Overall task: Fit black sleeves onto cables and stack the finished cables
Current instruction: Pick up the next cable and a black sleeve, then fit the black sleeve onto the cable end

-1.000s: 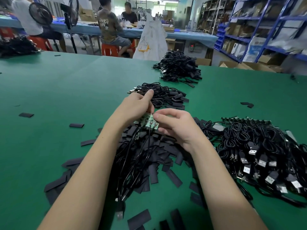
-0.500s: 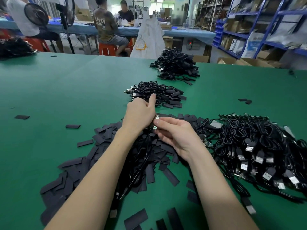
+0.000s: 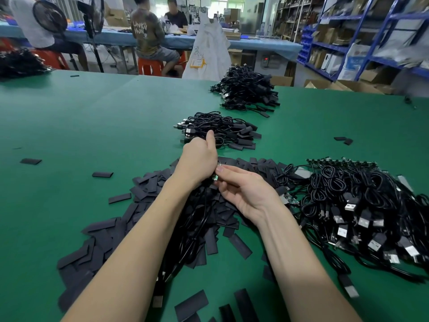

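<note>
Since a second ago the green board end has sunk into the fists, barely showing. At centre frame, left hand (image 3: 200, 159) clutches cables (image 3: 197, 219) over the sleeves (image 3: 148, 189); right hand (image 3: 243, 189) pinches the board (image 3: 215, 177). Beyond lies a finished stack (image 3: 222, 131).

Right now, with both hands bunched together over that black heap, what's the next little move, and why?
Probably push the sleeve on along the cable. Both hands, left and right, meet at a small green board end, partly hidden in the left grip, so the sleeve looks only partly on. Once covered, it likely goes on the near stack.
</note>
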Demonstrator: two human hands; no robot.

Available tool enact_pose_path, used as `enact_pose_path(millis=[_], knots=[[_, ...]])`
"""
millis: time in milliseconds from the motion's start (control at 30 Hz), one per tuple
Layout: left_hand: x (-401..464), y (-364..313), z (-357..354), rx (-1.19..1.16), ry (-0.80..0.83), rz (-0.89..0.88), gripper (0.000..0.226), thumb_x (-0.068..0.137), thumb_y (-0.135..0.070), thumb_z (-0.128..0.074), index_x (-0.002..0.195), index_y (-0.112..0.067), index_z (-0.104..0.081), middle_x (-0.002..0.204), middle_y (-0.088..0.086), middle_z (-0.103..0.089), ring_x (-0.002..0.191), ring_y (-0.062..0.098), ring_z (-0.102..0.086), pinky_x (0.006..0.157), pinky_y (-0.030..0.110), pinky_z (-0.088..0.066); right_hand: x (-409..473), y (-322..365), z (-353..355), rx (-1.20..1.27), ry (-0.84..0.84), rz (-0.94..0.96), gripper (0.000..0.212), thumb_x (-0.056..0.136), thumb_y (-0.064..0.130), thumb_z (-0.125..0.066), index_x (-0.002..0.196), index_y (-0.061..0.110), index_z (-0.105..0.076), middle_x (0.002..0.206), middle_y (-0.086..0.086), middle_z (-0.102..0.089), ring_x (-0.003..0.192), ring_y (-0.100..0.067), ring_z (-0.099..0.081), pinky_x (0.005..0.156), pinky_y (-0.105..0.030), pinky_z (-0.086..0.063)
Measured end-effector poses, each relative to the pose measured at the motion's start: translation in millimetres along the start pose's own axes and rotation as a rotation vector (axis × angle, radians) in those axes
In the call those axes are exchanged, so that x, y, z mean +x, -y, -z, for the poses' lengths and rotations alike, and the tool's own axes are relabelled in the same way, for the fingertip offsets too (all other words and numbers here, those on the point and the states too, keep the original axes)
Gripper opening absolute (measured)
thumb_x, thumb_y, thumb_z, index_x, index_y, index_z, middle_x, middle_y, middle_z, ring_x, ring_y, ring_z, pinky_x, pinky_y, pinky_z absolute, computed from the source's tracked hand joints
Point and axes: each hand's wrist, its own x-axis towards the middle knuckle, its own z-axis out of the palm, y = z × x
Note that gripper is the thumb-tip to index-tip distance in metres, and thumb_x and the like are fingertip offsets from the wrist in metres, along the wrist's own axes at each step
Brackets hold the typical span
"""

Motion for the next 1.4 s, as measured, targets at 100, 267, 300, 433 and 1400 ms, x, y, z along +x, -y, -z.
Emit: enact_pose_path(millis=[100,267,300,433,1400], knots=[[-1.1,-1.6,1.6,-0.035,0.014,0.021,0.062,0.110,-0.037,-0.026,0.055,-0.011,-0.035,0.064,0.022,-0.053,0.091,0.046,-0.058,0.071,0.039,-0.039,-0.8,0.4,-2.0,0.018,-0.003,-0.020,0.018,0.080,-0.003,-0.075,0.065,0.005,-0.079,0.068,-0.009,-0.070,0.056,-0.014,-0.067,0.051,-0.014,-0.052],[-3.2,-3.1,5.3,-0.069,0.046,0.037,0.063,0.110,-0.034,-0.028,0.051,-0.013,-0.032,0.051,0.013,-0.032,0.054,0.033,-0.036,0.065,0.042,-0.034,-1.6,-0.7,-4.1,0.052,0.001,-0.036,0.018,0.080,-0.002,-0.075,0.064,0.005,-0.079,0.067,-0.009,-0.070,0.056,-0.014,-0.067,0.052,-0.014,-0.053],[-2.9,-2.5,5.6,-0.076,0.050,0.040,0.063,0.110,-0.033,-0.029,0.051,-0.013,-0.032,0.048,0.004,-0.032,0.048,0.023,-0.032,0.062,0.037,-0.028,-1.4,-0.7,-4.5,0.050,0.002,-0.034,0.017,0.079,-0.001,-0.076,0.064,0.006,-0.079,0.067,-0.009,-0.070,0.056,-0.014,-0.067,0.052,-0.014,-0.053],[-2.6,-3.3,6.6,-0.135,0.096,0.035,0.061,0.110,-0.033,-0.029,0.052,-0.016,-0.029,0.034,-0.006,-0.028,0.035,0.011,-0.025,0.048,0.032,-0.024,-1.6,0.2,-5.5,0.068,0.027,-0.035,0.003,0.061,0.006,-0.080,0.061,0.008,-0.079,0.067,-0.007,-0.070,0.058,-0.014,-0.068,0.053,-0.014,-0.053],[4.3,5.2,12.5,-0.278,0.188,-0.010,0.071,0.106,-0.053,-0.031,0.044,-0.020,-0.036,0.044,-0.003,-0.032,0.043,0.013,-0.031,0.045,0.023,-0.028,-2.7,6.8,-6.5,-0.010,0.121,0.044,0.006,0.079,0.005,-0.077,0.083,0.007,-0.073,0.071,-0.002,-0.070,0.059,-0.007,-0.064,0.059,-0.016,-0.056]])
